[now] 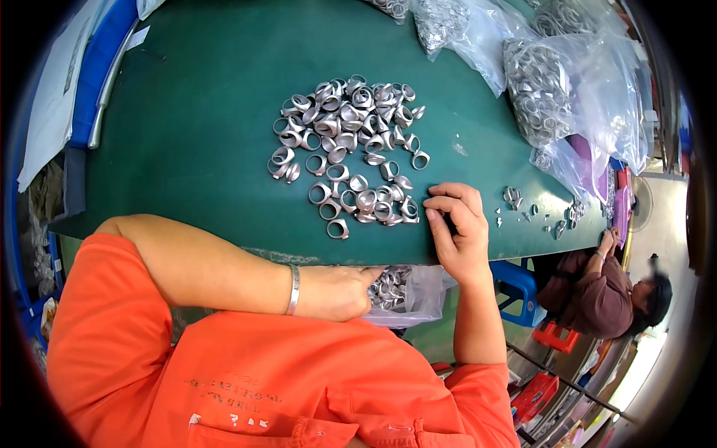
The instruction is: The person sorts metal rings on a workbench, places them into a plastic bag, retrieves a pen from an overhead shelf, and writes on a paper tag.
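A loose heap of silver-grey metal rings [347,112], many with broad flat tops, lies on the green table [202,149]. Nearer to me is a smaller cluster of the same rings [366,200]. My right hand [461,228] rests on the table just right of this cluster, its fingers bent and the thumb apart from them, with nothing seen between. Below the table's front edge, my left hand [340,293] is at the mouth of a clear plastic bag [426,297] with more rings inside. One finger stretches toward the bag; the others are hidden.
Clear bags full of rings [536,86] lie at the back right. A few scattered rings [571,215] sit on the table to the right, near a co-worker [601,295]. A blue stool [517,293] stands under that side. Blue-framed papers [63,97] are at the left.
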Action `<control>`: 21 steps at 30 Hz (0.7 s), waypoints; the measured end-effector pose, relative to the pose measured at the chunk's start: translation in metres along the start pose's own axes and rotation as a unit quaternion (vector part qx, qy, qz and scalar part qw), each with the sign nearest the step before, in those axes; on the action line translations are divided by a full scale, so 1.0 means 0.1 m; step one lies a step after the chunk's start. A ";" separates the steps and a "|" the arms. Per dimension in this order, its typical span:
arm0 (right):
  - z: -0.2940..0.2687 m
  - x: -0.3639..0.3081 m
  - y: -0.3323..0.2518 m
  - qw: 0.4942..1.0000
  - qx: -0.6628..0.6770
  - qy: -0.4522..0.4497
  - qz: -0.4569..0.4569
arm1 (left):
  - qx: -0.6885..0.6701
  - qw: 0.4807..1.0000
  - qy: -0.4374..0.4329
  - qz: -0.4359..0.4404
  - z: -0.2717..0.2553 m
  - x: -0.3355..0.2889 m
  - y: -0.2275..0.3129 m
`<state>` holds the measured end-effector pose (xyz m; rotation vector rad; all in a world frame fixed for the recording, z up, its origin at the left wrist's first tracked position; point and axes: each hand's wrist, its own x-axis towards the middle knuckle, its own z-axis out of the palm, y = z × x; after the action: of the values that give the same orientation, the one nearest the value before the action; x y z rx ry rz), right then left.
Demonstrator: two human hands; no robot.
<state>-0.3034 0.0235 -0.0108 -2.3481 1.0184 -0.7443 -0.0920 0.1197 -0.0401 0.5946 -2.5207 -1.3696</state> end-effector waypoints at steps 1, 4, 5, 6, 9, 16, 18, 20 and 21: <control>0.00 0.00 -0.01 1.000 0.001 -0.002 -0.001 | -0.003 1.000 0.007 0.003 0.01 0.00 0.00; -0.01 0.08 -0.15 0.999 0.016 -0.036 -0.025 | 0.001 1.000 0.020 0.006 0.02 -0.01 -0.01; 0.00 0.11 -0.18 0.996 -0.005 -0.060 -0.062 | 0.007 1.000 0.025 0.008 0.03 -0.01 -0.01; 0.03 0.10 -0.15 0.996 -0.010 -0.055 -0.069 | 0.007 1.000 0.025 0.007 0.03 -0.01 -0.01; 0.08 0.08 -0.12 0.999 0.002 -0.026 -0.047 | 0.003 1.000 0.026 0.015 0.04 -0.01 -0.02; 0.17 0.31 -0.17 0.993 -0.002 -0.020 -0.112 | 0.008 1.000 0.025 0.013 0.01 0.00 0.00; 0.19 0.28 -0.11 0.993 0.018 -0.005 -0.114 | -0.008 1.000 0.009 0.004 0.00 -0.01 0.00; 0.19 0.21 -0.09 0.996 0.013 0.005 -0.085 | 0.014 0.998 0.054 0.033 0.04 -0.02 -0.02; 0.18 0.20 -0.09 0.998 0.008 0.017 -0.055 | 0.014 0.998 0.055 0.032 0.06 -0.02 -0.03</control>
<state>-0.2757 0.0176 -0.0135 -2.4013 0.8996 -0.8339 -0.0915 0.1235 -0.0454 0.5717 -2.4535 -1.2474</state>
